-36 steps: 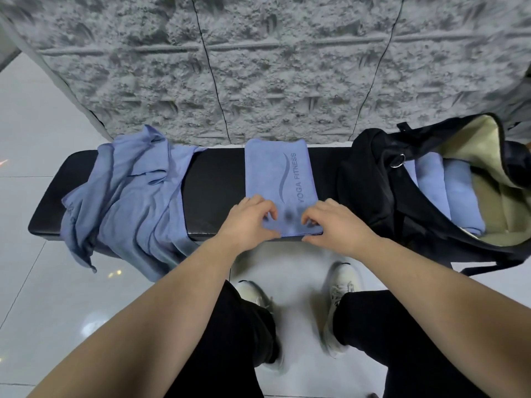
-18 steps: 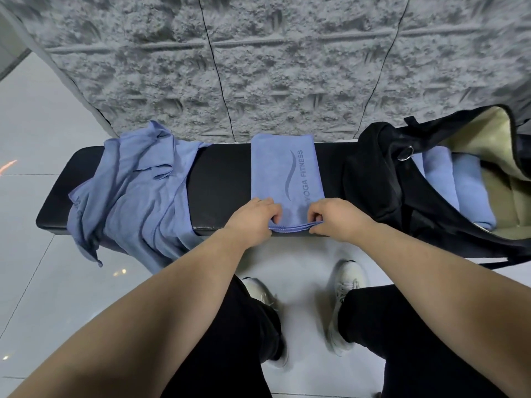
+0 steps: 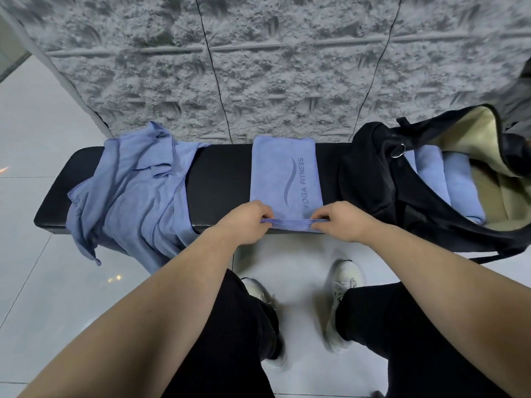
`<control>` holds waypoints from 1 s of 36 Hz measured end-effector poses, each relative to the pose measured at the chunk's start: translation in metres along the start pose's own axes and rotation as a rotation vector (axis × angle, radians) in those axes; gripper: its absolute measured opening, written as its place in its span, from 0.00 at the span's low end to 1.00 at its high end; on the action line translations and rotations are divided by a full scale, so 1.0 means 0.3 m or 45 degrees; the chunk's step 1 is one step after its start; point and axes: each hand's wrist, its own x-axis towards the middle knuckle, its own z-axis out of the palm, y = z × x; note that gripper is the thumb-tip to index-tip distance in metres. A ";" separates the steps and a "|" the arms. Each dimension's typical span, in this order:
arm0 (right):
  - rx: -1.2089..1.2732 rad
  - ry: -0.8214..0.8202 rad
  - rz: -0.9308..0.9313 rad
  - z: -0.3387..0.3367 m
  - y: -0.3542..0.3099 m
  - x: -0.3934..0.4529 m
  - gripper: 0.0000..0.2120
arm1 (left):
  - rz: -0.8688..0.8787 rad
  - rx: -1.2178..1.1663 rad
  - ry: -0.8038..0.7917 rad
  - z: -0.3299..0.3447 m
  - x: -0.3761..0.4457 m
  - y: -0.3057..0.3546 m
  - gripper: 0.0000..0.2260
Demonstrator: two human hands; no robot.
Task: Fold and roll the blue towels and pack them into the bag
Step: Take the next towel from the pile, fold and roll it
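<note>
A folded blue towel [image 3: 284, 179] printed YOGA FITNESS lies lengthwise across the middle of a black bench [image 3: 221, 182]. My left hand [image 3: 244, 222] pinches the left corner of its near edge, and my right hand [image 3: 344, 222] pinches the right corner. That near edge is turned up into a thin fold between my hands. At the right end of the bench lies an open black bag [image 3: 373, 182] with a beige lining, and rolled blue towels [image 3: 448, 182] lie side by side inside it.
A heap of loose blue towels [image 3: 129, 191] drapes over the bench's left part and hangs off its front. A rough grey wall [image 3: 258, 67] rises right behind the bench. My legs and white shoes [image 3: 344, 280] stand on the pale tiled floor below.
My hands slid to the towel's near corners, gripped them, and lifted the near edge into a first small fold. The view shifted slightly.
</note>
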 end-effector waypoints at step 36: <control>-0.590 0.294 -0.318 0.071 -0.022 0.048 0.14 | -0.084 0.133 0.113 0.007 0.060 0.053 0.17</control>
